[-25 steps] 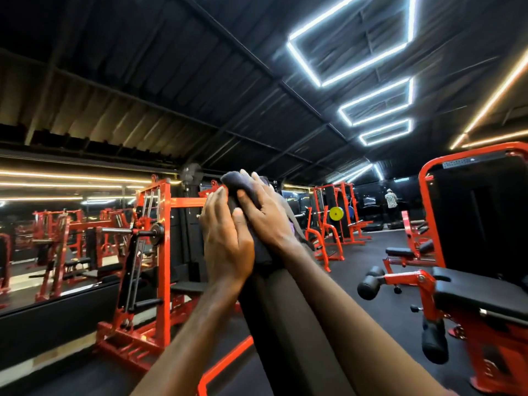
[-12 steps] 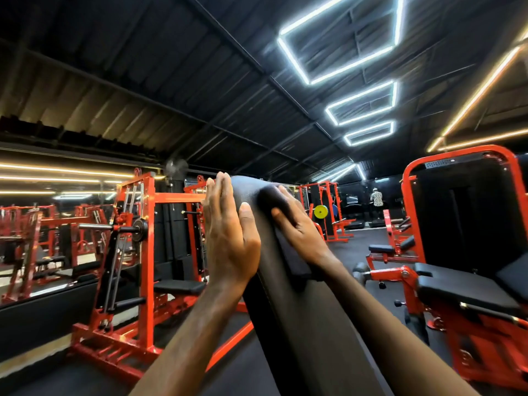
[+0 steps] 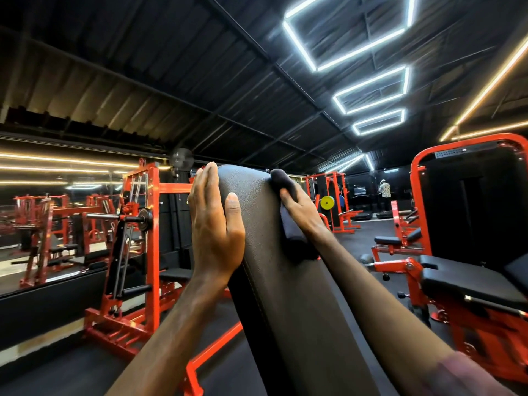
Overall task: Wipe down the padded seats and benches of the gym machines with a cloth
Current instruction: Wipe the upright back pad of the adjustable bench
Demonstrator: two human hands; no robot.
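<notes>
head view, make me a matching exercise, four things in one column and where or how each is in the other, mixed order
Things:
1. left hand
2. right hand
3. dark cloth
4. yellow weight plate

States:
A. on a red rack far behind the pad
B. flat, fingers straight, on the left edge of the black pad
C. pressed to the pad's right edge
D. grips the cloth

Pairs: 1-B, 2-D, 3-C, 4-A

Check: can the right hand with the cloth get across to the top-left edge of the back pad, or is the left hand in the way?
Probably not fully. The left hand lies flat along that edge of the back pad, covering it. The right hand presses the cloth on the right edge; the bare middle between is free.
</notes>
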